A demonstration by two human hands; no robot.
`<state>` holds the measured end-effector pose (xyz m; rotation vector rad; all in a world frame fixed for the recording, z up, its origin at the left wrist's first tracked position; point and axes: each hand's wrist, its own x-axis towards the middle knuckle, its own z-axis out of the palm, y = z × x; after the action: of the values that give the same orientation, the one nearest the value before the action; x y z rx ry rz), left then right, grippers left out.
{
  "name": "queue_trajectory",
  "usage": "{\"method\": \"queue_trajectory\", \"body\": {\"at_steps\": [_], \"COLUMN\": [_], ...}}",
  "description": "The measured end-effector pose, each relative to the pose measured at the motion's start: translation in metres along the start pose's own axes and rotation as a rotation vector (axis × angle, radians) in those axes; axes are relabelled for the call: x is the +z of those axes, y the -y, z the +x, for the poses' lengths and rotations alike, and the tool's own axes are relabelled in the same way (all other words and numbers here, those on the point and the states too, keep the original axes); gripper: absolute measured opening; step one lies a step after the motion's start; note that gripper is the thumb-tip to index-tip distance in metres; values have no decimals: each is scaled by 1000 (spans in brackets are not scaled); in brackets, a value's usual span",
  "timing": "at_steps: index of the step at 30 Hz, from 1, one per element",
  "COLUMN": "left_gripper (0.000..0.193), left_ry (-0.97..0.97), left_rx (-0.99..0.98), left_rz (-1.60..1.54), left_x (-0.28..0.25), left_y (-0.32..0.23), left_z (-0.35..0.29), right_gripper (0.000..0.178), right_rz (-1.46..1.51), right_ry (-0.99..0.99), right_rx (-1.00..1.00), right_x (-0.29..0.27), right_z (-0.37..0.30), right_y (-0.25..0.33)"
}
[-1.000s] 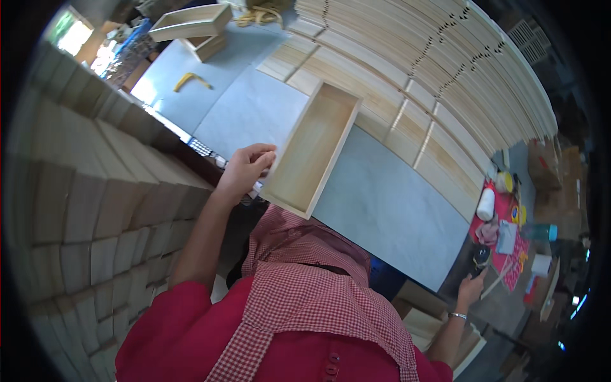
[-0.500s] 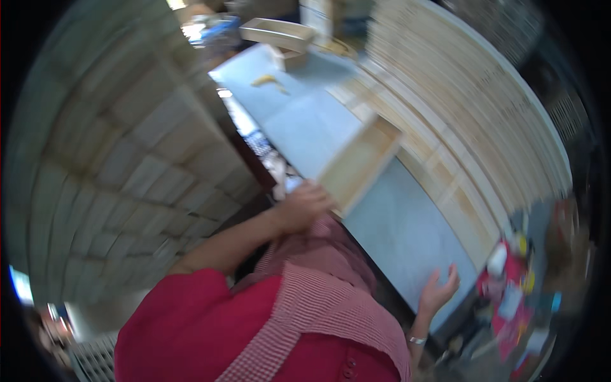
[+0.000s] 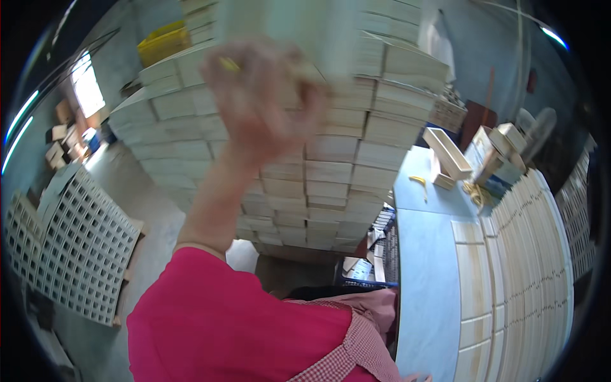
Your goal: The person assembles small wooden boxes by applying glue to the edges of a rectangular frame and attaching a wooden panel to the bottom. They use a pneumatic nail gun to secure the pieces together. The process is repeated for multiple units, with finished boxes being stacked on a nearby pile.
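Observation:
My left hand (image 3: 261, 105) is raised high in front of a tall stack of pale wooden boxes (image 3: 328, 172). Its fingers are closed round a pale wooden box (image 3: 286, 32), which is smeared by motion and cut off by the top edge. Whether that box touches the stack I cannot tell. Only a sliver of my right hand (image 3: 417, 378) shows at the bottom edge, beside the light blue worktable (image 3: 423, 267); its fingers are mostly hidden.
Along the table's right side stand rows of pale wooden pieces (image 3: 531, 242). An open wooden box (image 3: 449, 153) and a yellow curved tool (image 3: 417, 180) lie at its far end. A blue crate (image 3: 366, 280) sits beside the table. Lattice panels (image 3: 83, 242) stand at left.
My view has swung left from the table to the stack. My left hand has lifted the wooden box from over the table up to the stack. My right hand has mostly left the view.

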<state>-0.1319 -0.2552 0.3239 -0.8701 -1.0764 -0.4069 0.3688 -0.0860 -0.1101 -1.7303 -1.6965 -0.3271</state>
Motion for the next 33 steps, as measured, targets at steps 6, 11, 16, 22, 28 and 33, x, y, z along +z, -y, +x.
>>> {"method": "queue_trajectory", "body": {"at_steps": [6, 11, 16, 22, 28, 33], "left_gripper": [40, 46, 43, 38, 44, 40], "left_ry": [149, 411, 605, 748, 857, 950], "left_rx": [-128, -394, -442, -531, -492, -326], "left_rz": [670, 523, 407, 136, 51, 231], "left_x": [-76, -141, -140, -135, -96, -111], "left_y": [211, 355, 368, 353, 355, 375], "left_z": [11, -40, -91, -85, -87, -91], "right_gripper": [45, 43, 40, 37, 34, 30], "right_rz": [146, 214, 271, 334, 318, 212], "right_ry": [82, 128, 110, 82, 24, 134], "right_rx": [-122, -152, -129, -93, 38, 50], "right_x": [33, 54, 52, 54, 50, -4], "right_z": [-3, -7, -4, -3, -10, -9], "right_y": [-34, -57, -50, -49, -39, 2]}}
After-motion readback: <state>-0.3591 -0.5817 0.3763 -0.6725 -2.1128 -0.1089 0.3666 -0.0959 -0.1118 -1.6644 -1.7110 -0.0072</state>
